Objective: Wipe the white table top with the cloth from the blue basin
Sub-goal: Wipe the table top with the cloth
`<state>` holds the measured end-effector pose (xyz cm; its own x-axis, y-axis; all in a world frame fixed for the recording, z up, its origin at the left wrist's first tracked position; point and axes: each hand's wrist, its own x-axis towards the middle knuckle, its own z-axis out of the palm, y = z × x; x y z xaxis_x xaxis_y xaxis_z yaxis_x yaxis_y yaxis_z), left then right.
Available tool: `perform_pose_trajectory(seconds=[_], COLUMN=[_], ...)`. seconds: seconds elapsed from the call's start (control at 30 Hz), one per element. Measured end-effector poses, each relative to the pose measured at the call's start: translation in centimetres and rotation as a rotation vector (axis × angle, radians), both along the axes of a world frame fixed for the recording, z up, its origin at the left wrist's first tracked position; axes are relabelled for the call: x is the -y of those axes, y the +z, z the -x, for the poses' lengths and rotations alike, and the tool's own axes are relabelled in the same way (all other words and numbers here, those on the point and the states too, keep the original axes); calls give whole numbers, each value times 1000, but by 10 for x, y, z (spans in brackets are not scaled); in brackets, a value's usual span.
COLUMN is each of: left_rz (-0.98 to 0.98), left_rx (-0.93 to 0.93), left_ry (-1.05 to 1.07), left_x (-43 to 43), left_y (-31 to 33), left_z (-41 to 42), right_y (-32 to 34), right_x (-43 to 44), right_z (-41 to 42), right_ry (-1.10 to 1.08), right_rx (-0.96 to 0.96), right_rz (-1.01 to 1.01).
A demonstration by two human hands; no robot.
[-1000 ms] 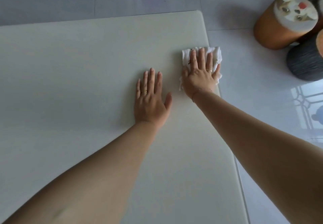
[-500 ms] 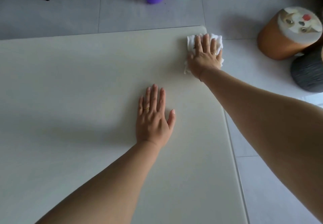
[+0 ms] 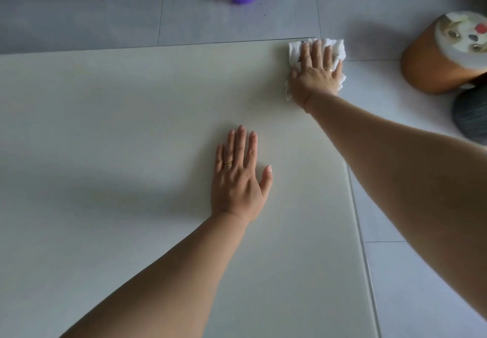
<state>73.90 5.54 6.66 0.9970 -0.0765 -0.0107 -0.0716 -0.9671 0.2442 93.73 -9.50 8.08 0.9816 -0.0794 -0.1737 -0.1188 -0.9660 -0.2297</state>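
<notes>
Pale counter (image 3: 131, 127), far right corner: right hand (image 3: 315, 74) flat, grip spread, pressing soft limp cloth (image 3: 334, 46); best held bunched under palm. Left hand (image 3: 238, 177) flat, empty.
</notes>
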Motion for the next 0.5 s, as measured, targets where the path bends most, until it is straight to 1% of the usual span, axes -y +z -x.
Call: perform_pose_trajectory(seconds=[0.1, 0.2, 0.27, 0.37, 0.5], left_rz=[2, -34, -54, -24, 74], left_rx=[6, 4, -13, -62, -122], left_ry=[1, 4, -10, -21, -24], left_x=[-1, 0, 1, -2, 2], left_y=[0, 1, 2, 5, 18], left_z=[-1, -1, 0, 3, 52], right_y=[-2, -1, 1, 6, 8], right_x=[-18, -17, -12, -6, -8], right_z=[43, 103, 144, 205, 284], right_ry=[121, 225, 233, 207, 134], right_rx=[38, 41, 20, 6, -27], right_rz=[-22, -56, -69, -62, -70])
